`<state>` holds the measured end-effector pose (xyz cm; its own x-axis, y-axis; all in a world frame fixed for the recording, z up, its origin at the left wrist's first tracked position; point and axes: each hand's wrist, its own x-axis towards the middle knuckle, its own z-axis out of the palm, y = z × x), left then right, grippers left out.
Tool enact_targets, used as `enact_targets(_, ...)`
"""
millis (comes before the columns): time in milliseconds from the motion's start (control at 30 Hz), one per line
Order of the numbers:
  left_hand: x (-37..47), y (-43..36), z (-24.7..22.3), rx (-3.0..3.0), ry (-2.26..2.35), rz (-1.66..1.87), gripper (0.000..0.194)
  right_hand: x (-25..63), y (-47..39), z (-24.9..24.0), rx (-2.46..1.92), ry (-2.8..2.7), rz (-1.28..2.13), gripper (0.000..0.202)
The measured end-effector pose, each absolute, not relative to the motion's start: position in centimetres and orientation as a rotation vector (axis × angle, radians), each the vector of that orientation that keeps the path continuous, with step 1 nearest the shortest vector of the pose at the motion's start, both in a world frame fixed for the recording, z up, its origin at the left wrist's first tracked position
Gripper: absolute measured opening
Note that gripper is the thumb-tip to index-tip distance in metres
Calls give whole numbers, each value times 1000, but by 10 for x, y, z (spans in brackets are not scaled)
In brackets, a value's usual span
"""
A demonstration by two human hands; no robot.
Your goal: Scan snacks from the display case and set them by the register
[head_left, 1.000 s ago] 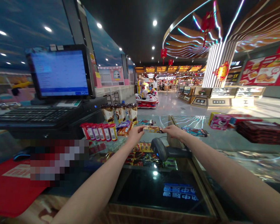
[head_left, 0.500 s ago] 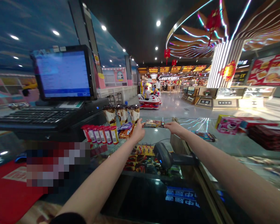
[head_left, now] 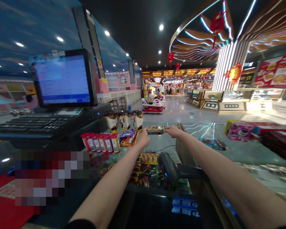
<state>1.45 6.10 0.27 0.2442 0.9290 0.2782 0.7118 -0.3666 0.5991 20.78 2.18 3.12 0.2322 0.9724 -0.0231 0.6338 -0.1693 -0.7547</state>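
Observation:
A small flat box (head_left: 155, 130) with a printed top is held out over the glass counter at arm's length. My left hand (head_left: 144, 138) is closed on its left end, and the fingers of my right hand (head_left: 173, 131) pinch its right end. Just left of my left hand lie wrapped snack bars (head_left: 129, 138) in orange and purple. Behind them stand three lidded brown-and-white cups (head_left: 124, 121). Between my forearms sits a black handheld scanner (head_left: 168, 168). The print on the box is too small to read.
At left are a monitor (head_left: 63, 79), a keyboard (head_left: 38, 123) and a row of red-capped tubes (head_left: 102, 142). On the right of the glass counter lie a blue packet (head_left: 212, 143), a pink box (head_left: 239, 130) and dark red packs (head_left: 280, 143). A ride-on car (head_left: 153, 105) stands beyond.
My two hands have come slightly closer together on the box, and its face has tilted. The camera view has shifted a little; the things on the counter look unmoved.

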Motion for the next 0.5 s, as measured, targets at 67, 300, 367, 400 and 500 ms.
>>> enact_targets(67, 15, 58, 6, 2178, 1559, 805, 62, 206, 25, 30, -1890, -1483, 697, 28)
enact_targets(300, 19, 58, 9, 2262, 1586, 796, 60, 199, 31, 28, -1885, -1542, 670, 28)
enact_targets(367, 19, 59, 7, 2270, 1604, 819, 59, 196, 31, 28, -1874, -1560, 653, 28)
enact_targets(400, 18, 59, 6, 2264, 1612, 834, 59, 195, 30, 29, -1868, -1569, 646, 27)
enact_targets(500, 17, 58, 3, 2231, 1622, 879, 61, 192, 29, 30, -1854, -1589, 636, 28)
